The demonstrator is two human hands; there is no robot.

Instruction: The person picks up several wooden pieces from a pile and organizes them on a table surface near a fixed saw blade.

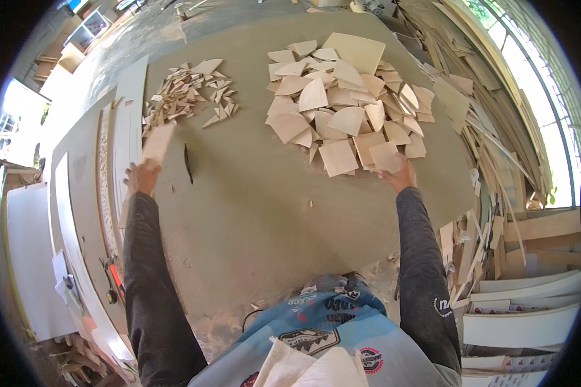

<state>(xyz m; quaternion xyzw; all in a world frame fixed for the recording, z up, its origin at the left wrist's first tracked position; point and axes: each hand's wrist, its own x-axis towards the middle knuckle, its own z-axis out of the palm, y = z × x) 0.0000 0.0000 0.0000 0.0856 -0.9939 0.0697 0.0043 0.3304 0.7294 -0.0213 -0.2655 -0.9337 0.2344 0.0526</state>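
My left hand [143,178] grips a pale rectangular plywood piece [159,143], slightly blurred, just in front of a small heap of narrow pointed wood offcuts [181,93]. At the front right edge of a large pile of plywood pieces [329,97], my right hand [400,175] has its fingers closed on a squarish plywood piece [385,157]. Many pieces in that pile have one curved edge; a bigger quarter-round panel [354,51] lies at its back. A thin dark curved strip [188,163] rests on the board to the right of my left hand.
The heaps lie on a wide grey-brown board [258,213]. Long pale strips [132,109] run along its left side, with an orange-handled tool [116,276] and a dark round item [112,296] nearby. Stacked boards and scraps [490,109] crowd the right; curved white panels [523,326] stand lower right.
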